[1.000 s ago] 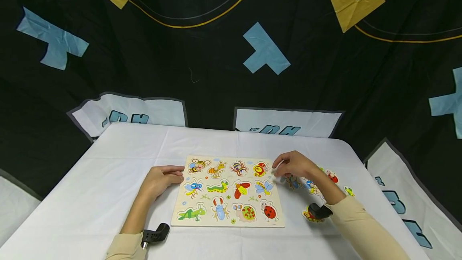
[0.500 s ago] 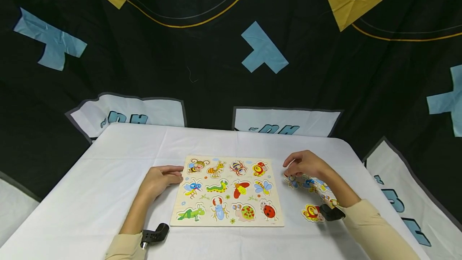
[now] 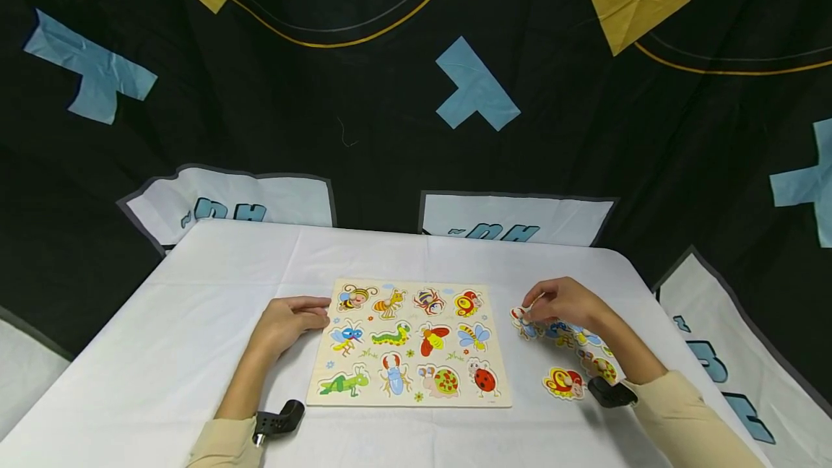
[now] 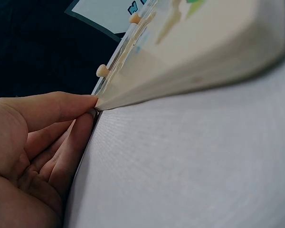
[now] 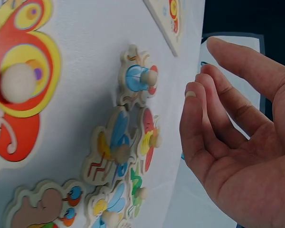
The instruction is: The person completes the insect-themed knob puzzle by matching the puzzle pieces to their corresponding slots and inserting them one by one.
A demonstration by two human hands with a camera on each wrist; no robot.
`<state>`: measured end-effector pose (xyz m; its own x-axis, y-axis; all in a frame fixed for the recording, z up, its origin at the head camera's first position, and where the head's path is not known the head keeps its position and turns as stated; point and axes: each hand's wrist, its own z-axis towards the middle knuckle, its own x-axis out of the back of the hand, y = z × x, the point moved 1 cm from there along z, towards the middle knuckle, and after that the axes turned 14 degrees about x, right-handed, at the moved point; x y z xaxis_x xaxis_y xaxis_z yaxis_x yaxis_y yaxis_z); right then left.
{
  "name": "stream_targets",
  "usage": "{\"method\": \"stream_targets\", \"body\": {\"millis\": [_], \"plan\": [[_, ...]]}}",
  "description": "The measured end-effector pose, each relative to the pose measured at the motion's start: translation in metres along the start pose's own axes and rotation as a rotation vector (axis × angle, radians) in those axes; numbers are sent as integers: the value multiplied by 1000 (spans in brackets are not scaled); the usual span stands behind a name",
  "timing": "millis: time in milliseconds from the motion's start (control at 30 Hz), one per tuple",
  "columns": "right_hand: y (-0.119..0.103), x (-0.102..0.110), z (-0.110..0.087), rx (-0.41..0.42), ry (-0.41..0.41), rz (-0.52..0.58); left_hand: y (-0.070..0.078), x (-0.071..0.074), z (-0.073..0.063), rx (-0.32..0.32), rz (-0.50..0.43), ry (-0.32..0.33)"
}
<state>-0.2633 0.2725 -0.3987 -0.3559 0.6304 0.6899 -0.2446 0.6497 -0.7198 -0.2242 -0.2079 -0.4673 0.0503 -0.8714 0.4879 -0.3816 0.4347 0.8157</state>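
My left hand (image 3: 286,327) touches the left edge of the wooden insect puzzle board (image 3: 364,399) with nearly straight fingers. In the left wrist view, the thumb and fingertips meet that edge. Off the board's right side, my right hand (image 3: 572,303) hovers over loose knobbed puzzle pieces with loosely bent fingers. Nearest its fingertips lies the blue beetle piece (image 5: 133,78). The right wrist view shows a gap between the fingers and that piece's knob, with nothing held. Beside the beetle are the mosquito piece (image 5: 104,152) and a red-winged insect piece (image 5: 146,135).
A red-and-yellow butterfly piece (image 3: 563,384) lies apart near the right forearm, with a snail piece (image 3: 601,365) behind it. Knobs (image 4: 102,71) stand up from the board's far side. A black patterned cloth (image 3: 390,128) hangs behind the white-covered table (image 3: 227,280).
My right hand has moved right, away from the board's upper right edge, and come down over the loose pieces. My left hand has stayed at the left edge.
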Motion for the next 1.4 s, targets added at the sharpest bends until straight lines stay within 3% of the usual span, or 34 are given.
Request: {"method": "stream_targets", "body": {"millis": [367, 767, 1400], "plan": [[8, -3, -16, -32, -32, -1, 0, -1, 0, 15, 3, -3], [19, -6, -28, 5, -64, 41, 0, 0, 2, 14, 2, -5], [34, -2, -49, -6, -209, 136, -1, -1, 2, 21, -9, -6]]}}
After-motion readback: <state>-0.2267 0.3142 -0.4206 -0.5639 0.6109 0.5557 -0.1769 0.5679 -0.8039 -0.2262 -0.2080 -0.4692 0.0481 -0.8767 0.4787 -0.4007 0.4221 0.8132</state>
